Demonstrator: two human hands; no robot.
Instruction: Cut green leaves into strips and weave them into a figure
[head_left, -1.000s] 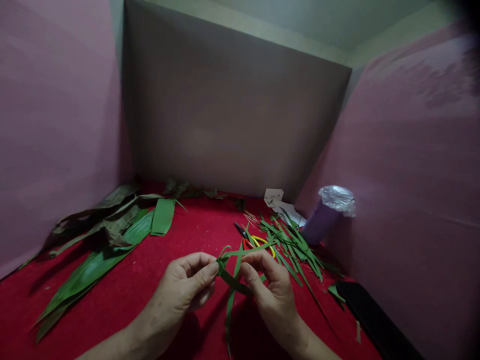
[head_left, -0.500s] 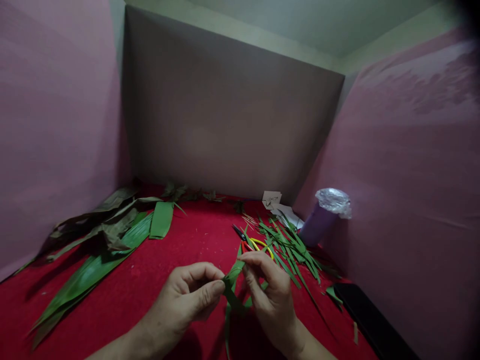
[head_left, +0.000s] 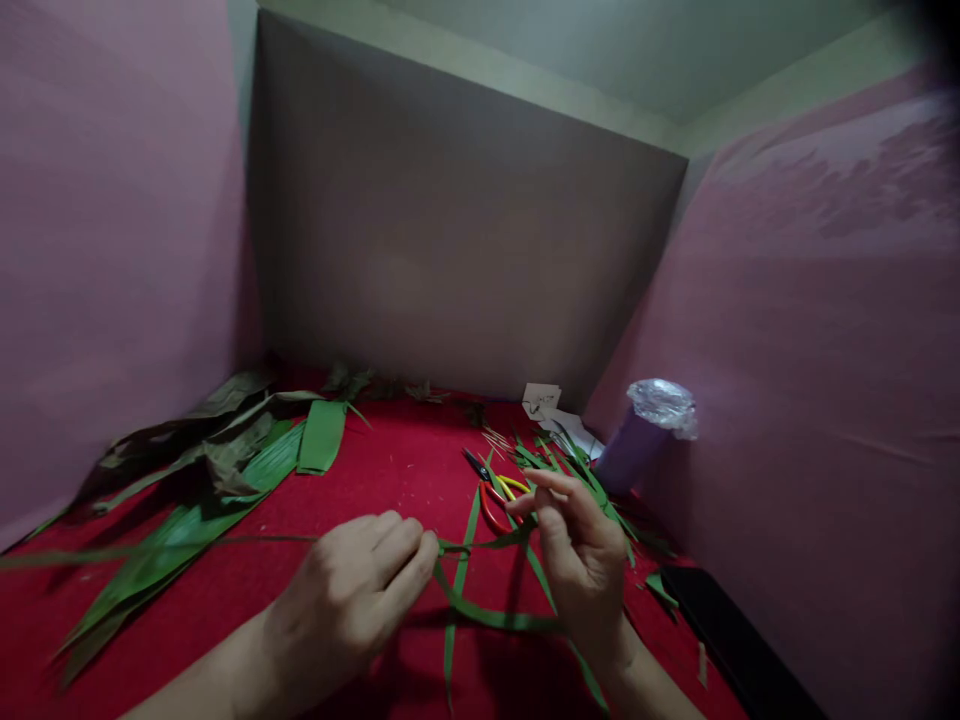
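My left hand (head_left: 367, 585) is closed in a fist round a long green leaf strip (head_left: 499, 542). A thin end of this strip trails out to the left, blurred. Between the hands it stretches across to my right hand (head_left: 581, 565), whose thumb and fingers are bent in a pinch on it, with one finger extended. Another strip loops below the hands, and further strips hang or lie under them. Just beyond my right fingertips lie scissors (head_left: 484, 503) with dark blades and red and yellow handles, partly hidden by the fingers.
Broad green leaves (head_left: 195, 530) and dried leaves (head_left: 232, 465) lie at the left on a red cloth (head_left: 390, 450). At the right are cut leaf strips (head_left: 592, 485), white papers (head_left: 574, 435), a purple container (head_left: 634, 455) topped with clear plastic, and a black flat object (head_left: 742, 640).
My hands have moved apart, left hand leftward and right hand rightward. The leaf strip is now stretched between them, with an end out to the left. More of the scissors shows.
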